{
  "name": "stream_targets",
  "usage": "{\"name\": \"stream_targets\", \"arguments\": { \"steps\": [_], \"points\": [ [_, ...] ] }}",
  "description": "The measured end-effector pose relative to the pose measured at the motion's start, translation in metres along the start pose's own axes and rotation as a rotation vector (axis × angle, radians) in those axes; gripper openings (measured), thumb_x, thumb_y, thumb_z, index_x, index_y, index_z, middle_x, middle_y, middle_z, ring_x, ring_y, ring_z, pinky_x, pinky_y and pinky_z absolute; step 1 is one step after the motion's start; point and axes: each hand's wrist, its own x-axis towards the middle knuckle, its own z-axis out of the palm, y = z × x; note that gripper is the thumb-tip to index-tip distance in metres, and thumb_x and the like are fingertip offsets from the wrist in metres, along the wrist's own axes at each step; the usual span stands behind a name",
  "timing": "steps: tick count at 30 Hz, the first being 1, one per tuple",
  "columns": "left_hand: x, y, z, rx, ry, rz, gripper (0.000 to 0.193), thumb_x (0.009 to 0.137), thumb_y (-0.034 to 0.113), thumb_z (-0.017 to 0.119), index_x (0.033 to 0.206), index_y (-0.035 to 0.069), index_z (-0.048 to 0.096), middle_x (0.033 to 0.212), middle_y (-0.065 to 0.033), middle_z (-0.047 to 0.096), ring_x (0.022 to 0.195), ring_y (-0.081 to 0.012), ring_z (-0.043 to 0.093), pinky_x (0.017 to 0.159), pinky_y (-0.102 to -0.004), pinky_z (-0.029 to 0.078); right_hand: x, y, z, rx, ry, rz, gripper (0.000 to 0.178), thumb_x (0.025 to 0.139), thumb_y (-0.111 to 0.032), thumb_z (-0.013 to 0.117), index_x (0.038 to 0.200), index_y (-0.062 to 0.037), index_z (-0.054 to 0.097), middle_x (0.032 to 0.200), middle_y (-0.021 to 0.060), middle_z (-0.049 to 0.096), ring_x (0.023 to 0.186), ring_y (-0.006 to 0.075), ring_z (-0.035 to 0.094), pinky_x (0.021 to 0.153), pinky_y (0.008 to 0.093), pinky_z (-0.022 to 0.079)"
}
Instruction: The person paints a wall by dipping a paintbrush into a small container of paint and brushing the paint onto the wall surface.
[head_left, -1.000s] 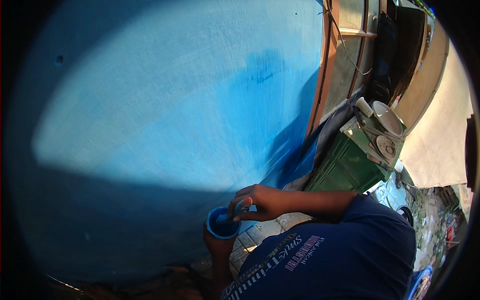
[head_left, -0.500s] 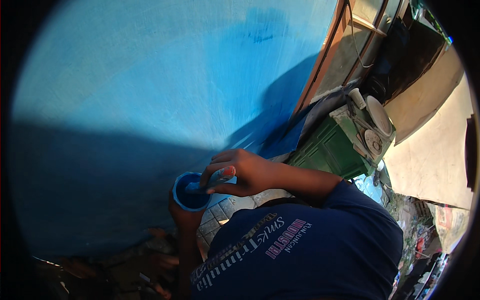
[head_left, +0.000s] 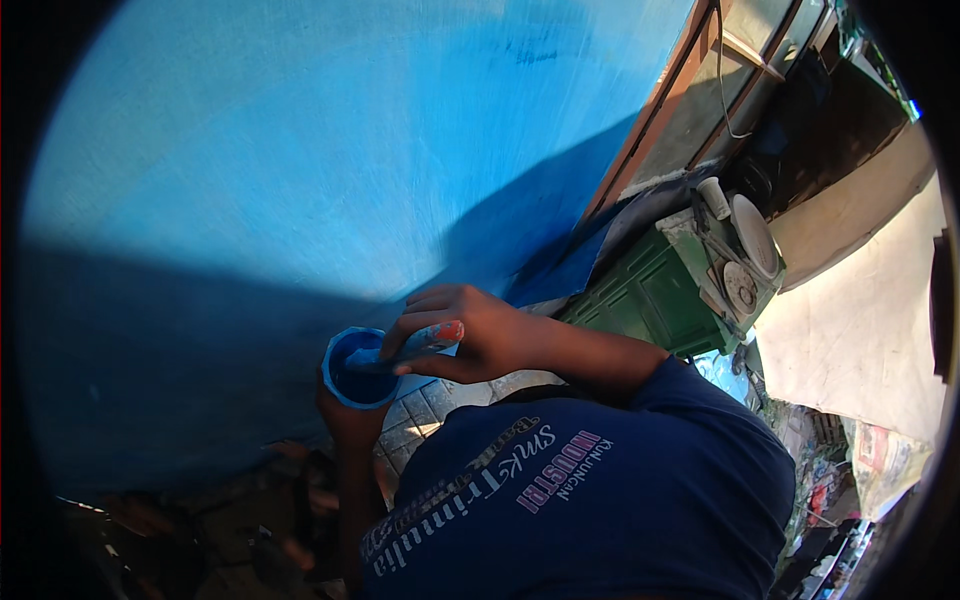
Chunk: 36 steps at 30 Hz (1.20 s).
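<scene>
Across the front of a dark blue T-shirt (head_left: pixel 650 510), slanting lettering (head_left: pixel 463 487) is printed in white, pink and gold, the largest line in white script. Dark marks (head_left: pixel 535 57) on the blue wall (head_left: pixel 300 180) cannot be made out.

A red-ended, blue-smeared brush (head_left: pixel 428 341) slants into a cup (head_left: pixel 340 350) of blue paint (head_left: pixel 362 387).

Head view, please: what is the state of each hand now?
Left hand: holding the blue cup.
Right hand: closed on the paintbrush.
</scene>
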Motion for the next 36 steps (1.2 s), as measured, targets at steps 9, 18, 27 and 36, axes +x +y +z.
{"name": "stream_targets", "arguments": {
  "steps": [9,18,27,36],
  "points": [
    [-0.004,-0.003,0.002,-0.009,-0.011,0.005,0.071,0.066,0.007,0.093,0.126,0.001,0.056,0.116,-0.0146,0.067,0.107,-0.0237,0.068,0.094,-0.0392,0.054,-0.005,-0.005,0.002,-0.037,0.033,-0.002,0.017,0.087,-0.018,0.079,0.099,-0.0078,0.072,0.089,0.0063,0.073,0.078,0.0254,0.069,0.067,0.0385,0.053],
    [-0.007,0.001,0.003,0.052,-0.018,0.038,0.074,0.064,0.013,0.096,0.125,0.002,0.057,0.113,-0.0148,0.068,0.103,-0.0239,0.068,0.09,-0.038,0.055,-0.017,-0.011,0.006,-0.114,0.014,0.017,0.018,0.086,-0.018,0.08,0.099,-0.0086,0.072,0.085,0.0062,0.072,0.076,0.0257,0.067,0.066,0.0379,0.052],
    [-0.019,0.014,0.003,0.082,-0.061,0.06,0.077,0.062,0.016,0.097,0.127,0.001,0.057,0.114,-0.0167,0.069,0.104,-0.0262,0.069,0.089,-0.0398,0.056,-0.022,-0.023,0.016,-0.111,0.069,0.015,0.016,0.087,-0.015,0.077,0.099,-0.0077,0.068,0.081,0.0077,0.067,0.074,0.0266,0.066,0.066,0.0391,0.051],
    [-0.047,0.015,-0.013,0.05,-0.069,0.054,0.073,0.063,0.017,0.096,0.124,0.001,0.06,0.111,-0.0155,0.07,0.101,-0.0269,0.07,0.086,-0.039,0.056,-0.033,-0.048,0.041,-0.177,0.068,-0.055,0.014,0.089,-0.014,0.074,0.099,-0.0076,0.066,0.082,0.0069,0.066,0.077,0.0274,0.066,0.068,0.0399,0.051]
  ]
}}
